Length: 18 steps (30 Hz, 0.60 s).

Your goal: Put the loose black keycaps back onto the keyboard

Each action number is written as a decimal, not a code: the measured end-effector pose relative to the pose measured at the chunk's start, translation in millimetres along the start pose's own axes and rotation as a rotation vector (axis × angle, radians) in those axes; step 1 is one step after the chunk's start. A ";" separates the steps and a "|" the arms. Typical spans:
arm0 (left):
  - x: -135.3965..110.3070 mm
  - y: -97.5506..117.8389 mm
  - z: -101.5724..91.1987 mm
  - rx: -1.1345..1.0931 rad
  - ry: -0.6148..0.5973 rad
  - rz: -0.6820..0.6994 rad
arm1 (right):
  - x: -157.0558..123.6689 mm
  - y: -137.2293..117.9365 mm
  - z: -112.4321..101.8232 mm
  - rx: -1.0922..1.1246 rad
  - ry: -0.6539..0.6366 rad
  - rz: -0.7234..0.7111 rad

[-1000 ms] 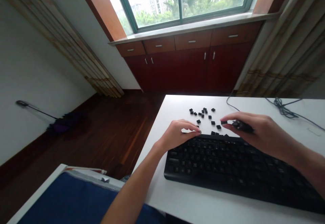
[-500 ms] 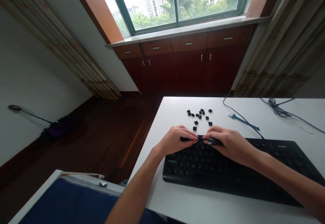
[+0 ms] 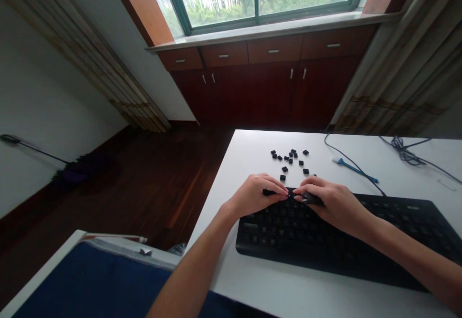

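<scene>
A black keyboard (image 3: 306,241) lies on the white table, with both hands over its far left part. My left hand (image 3: 258,193) is closed, thumb and fingertips pinched at the top row of keys; whatever they hold is too small to make out. My right hand (image 3: 335,202) is wrapped around a small dark tool (image 3: 311,198), mostly hidden by the fingers, its end close to the left fingertips. Just beyond the keyboard, several loose black keycaps (image 3: 290,161) are scattered on the table.
On the white table (image 3: 260,284) a blue brush (image 3: 355,170) lies beside a black cable (image 3: 335,147). Farther right is a bundled cable (image 3: 404,150). A blue-covered chair or bed (image 3: 90,279) stands at lower left. Wooden cabinets (image 3: 252,87) line the wall under the window.
The camera view has shifted slightly, so table and keyboard appear a little to the right. Both hands remain at the same top-row keys, fingertips close together.
</scene>
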State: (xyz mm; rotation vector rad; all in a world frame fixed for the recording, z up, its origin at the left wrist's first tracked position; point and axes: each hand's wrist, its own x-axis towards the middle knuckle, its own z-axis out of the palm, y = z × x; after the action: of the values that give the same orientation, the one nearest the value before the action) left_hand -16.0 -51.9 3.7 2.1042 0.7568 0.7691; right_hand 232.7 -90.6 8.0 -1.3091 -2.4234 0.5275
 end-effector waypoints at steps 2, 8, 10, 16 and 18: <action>0.5 0.3 1.0 -0.006 0.015 -0.015 | -1.0 0.0 1.2 -0.006 0.018 0.006; 1.0 -0.1 2.7 -0.031 0.015 -0.039 | -2.1 1.7 3.6 -0.009 0.020 0.024; 1.1 -0.3 2.5 -0.038 0.013 -0.044 | -1.9 1.7 4.1 -0.007 0.026 0.021; 0.4 -0.4 -0.4 -0.049 0.002 -0.064 | -4.0 4.0 -1.1 0.016 0.041 0.021; -0.1 0.1 -2.3 -0.059 -0.016 -0.073 | -3.9 7.2 -5.0 0.020 0.056 0.028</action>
State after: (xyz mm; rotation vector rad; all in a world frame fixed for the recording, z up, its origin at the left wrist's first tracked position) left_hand -17.7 -51.0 4.9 2.0165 0.7876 0.7257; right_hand 242.2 -89.4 8.4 -1.3329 -2.3519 0.5136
